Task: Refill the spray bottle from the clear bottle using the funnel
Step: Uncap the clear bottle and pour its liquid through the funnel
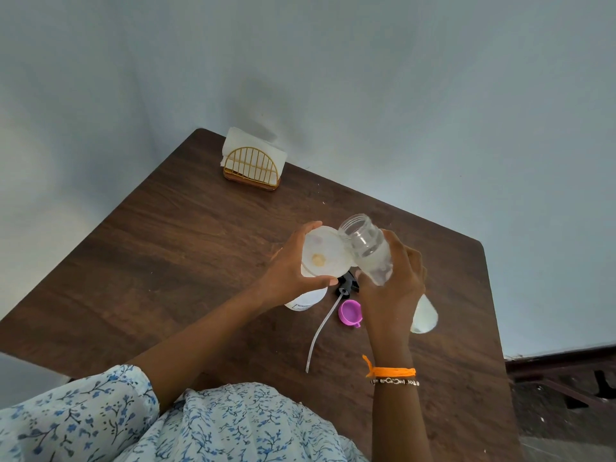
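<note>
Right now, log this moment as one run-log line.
left hand: holds funnel on spray bottle | right hand: tilts clear bottle | purple cap: on table

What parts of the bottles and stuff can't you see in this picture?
All in the head view:
- Spray bottle: mostly hidden under the funnel and the left hand; its fill level cannot be told.
- Label on it: too small to read.
- Clear bottle: its middle is covered by the right hand.
- Spray head: partly hidden behind both hands.
- Any pouring stream: not discernible.
</note>
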`<state>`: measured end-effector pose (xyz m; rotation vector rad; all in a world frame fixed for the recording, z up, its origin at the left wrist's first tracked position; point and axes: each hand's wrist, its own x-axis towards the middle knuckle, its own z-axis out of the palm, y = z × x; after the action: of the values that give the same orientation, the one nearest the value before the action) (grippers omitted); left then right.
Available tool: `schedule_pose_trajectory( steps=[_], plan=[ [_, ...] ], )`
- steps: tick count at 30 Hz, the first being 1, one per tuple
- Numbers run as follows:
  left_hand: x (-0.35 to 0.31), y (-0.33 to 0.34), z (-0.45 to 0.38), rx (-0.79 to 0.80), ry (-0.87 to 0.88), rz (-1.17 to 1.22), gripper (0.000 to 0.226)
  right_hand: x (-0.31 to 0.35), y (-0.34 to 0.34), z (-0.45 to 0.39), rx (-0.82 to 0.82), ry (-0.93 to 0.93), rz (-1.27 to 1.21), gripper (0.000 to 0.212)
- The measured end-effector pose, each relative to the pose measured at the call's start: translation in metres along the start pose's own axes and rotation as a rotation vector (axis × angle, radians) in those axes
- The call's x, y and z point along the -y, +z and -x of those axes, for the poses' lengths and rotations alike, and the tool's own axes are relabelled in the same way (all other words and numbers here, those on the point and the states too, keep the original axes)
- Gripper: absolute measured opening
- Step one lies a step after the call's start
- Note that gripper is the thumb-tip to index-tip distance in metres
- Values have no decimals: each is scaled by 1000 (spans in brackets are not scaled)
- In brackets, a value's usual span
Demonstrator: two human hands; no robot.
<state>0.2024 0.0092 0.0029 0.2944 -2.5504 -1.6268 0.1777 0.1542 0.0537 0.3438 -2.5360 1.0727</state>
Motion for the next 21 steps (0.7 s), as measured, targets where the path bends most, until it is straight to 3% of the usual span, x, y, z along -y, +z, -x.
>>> schedule_pose_trajectory(
  steps=[14,21],
  plan=[
    [-10,-2,2,30,-10,76,103,12,-22,-40,-21,219,-351,60],
    [-10,-7,-1,35,-64,73,107,37,-28,-66,-34,138,-447,64]
  ],
)
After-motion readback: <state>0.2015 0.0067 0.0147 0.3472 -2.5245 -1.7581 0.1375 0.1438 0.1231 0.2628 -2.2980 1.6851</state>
